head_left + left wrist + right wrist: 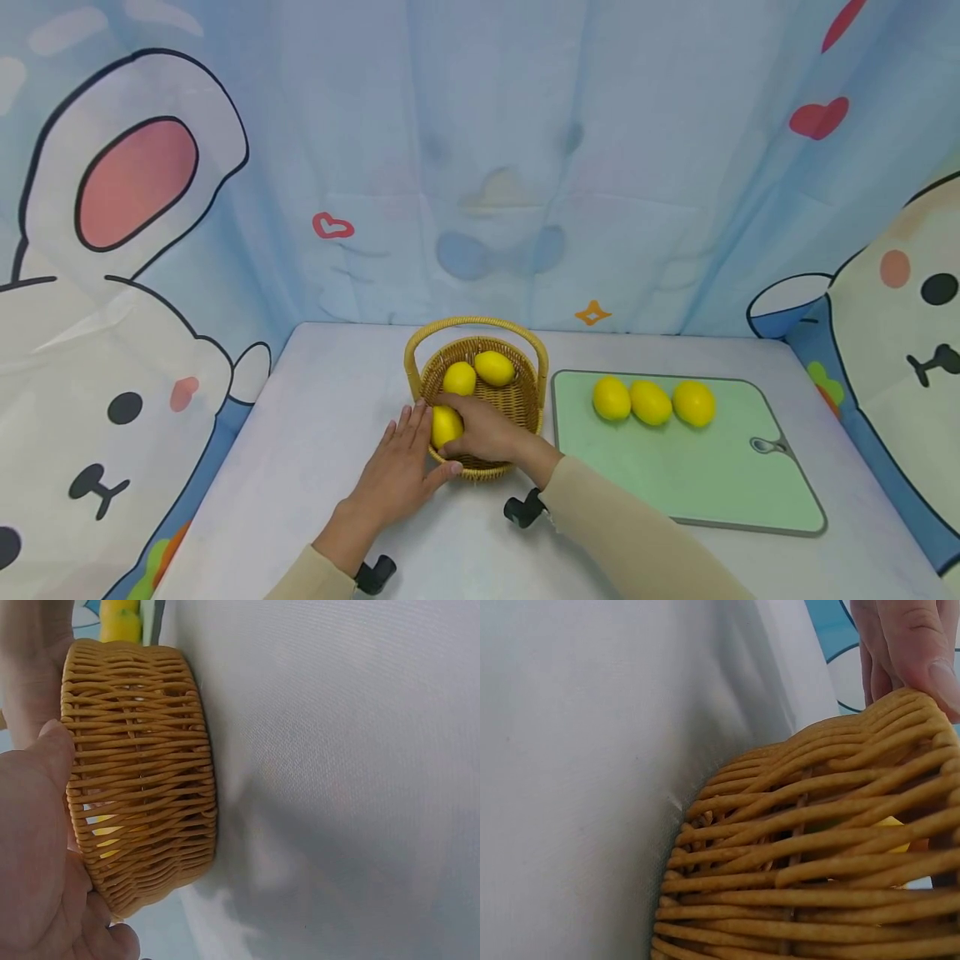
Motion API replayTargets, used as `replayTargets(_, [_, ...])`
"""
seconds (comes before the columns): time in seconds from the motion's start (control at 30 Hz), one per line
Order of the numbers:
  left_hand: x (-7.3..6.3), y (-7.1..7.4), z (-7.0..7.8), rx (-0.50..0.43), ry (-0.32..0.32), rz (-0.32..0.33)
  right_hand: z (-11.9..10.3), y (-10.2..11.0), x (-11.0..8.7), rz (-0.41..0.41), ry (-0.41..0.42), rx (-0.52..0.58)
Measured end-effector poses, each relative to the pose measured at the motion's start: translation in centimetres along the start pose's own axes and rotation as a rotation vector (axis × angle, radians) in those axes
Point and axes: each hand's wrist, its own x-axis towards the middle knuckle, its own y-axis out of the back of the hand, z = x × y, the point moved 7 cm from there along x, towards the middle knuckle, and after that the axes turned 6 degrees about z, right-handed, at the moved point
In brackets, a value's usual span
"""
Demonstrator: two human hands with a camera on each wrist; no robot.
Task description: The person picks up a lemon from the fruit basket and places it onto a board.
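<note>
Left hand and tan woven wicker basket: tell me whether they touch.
Touching. The left wrist view shows the left hand with its thumb tip against the rim of the tan woven wicker basket, no gap between them.

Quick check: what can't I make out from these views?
- Head view: part of the gripped lemon, hidden by the right hand.
- Left wrist view: what lies in the basket, mostly hidden by its weave.
- Right wrist view: most of the left hand, cut off by frame edges.

The pale table (330,400) bears a wicker basket (519,407) and, just right of it, a green board (712,467).
</note>
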Motion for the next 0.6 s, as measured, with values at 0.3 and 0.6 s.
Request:
replayTargets(0.3, [0.0, 0.1, 0.0, -0.005, -0.002, 0.003, 0.2, 0.7, -0.6, 0.036, -0.044, 0.017])
replayTargets(0.6, [-0.1, 0.2, 0.0, 0.001, -0.002, 0.006, -0.4, 2.8, -2.0, 0.134, -0.037, 0.08])
